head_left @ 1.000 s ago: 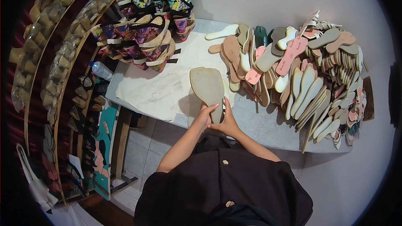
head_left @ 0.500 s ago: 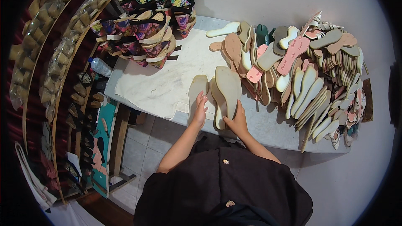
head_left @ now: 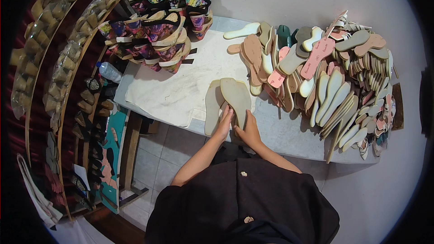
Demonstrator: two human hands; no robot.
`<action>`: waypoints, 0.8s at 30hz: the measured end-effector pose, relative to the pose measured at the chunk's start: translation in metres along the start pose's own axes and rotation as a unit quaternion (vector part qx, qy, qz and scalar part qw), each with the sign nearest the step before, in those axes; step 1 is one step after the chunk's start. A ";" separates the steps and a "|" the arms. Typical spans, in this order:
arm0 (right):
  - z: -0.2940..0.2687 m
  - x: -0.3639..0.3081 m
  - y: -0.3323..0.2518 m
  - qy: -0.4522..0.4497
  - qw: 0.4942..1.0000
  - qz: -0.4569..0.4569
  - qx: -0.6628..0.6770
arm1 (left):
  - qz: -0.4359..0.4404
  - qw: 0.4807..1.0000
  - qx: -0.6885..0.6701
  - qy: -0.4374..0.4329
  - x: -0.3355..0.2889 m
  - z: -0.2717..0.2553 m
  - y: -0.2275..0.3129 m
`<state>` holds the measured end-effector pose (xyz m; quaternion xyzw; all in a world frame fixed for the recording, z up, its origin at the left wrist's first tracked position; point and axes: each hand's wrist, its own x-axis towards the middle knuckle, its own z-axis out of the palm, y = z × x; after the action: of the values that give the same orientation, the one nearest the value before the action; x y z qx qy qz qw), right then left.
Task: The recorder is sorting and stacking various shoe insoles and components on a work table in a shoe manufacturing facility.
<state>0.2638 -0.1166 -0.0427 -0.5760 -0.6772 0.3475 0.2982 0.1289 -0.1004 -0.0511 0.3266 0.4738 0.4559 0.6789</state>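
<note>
Beige insoles now lie side by side at the near edge of the white table [head_left: 181, 95]: half a second ago the pair sat a little further right and more splayed, and a second ago only one sole was held up in both hands. Since then the left insole [head_left: 211, 106] has settled flat, its heel overhanging the table's front edge, while the right insole [head_left: 236, 97] overlaps it slightly, angled away from the person. Open tabletop stretches to the left and beyond the pair; to the right the heap of loose soles [head_left: 325, 72] crowds close, and the stack of patterned wedge sandals [head_left: 158, 31] closes off the far left corner. Both forearms reach up from the lower edge, converging. The left hand [head_left: 224, 124] lies flat with fingers extended on the soles' heels; the right hand [head_left: 247, 130] presses beside it, fingers together, thumb tucked against the right insole's heel.
</note>
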 end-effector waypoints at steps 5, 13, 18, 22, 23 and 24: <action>0.002 -0.001 0.000 0.018 1.000 -0.016 0.002 | 0.018 1.000 0.011 0.010 0.002 0.006 0.002; -0.004 -0.001 -0.006 0.054 0.998 -0.027 -0.006 | 0.012 0.997 0.073 -0.016 0.013 -0.005 -0.006; -0.017 -0.005 -0.025 0.069 0.998 -0.013 -0.009 | 0.051 0.989 0.140 -0.013 0.010 -0.004 0.002; -0.017 -0.017 -0.022 0.058 0.998 0.008 0.011 | 0.069 0.987 0.149 -0.002 0.011 -0.010 -0.007; -0.015 -0.020 -0.014 0.064 0.998 0.001 -0.001 | 0.052 0.990 0.130 0.013 0.007 -0.006 -0.005; -0.012 -0.021 -0.006 0.070 0.997 -0.006 -0.014 | 0.036 0.993 0.111 0.028 0.006 -0.003 -0.002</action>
<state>0.2739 -0.1363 -0.0310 -0.5985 -0.6631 0.2952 0.3390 0.1278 -0.0959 -0.0559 0.4041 0.5279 0.4337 0.6082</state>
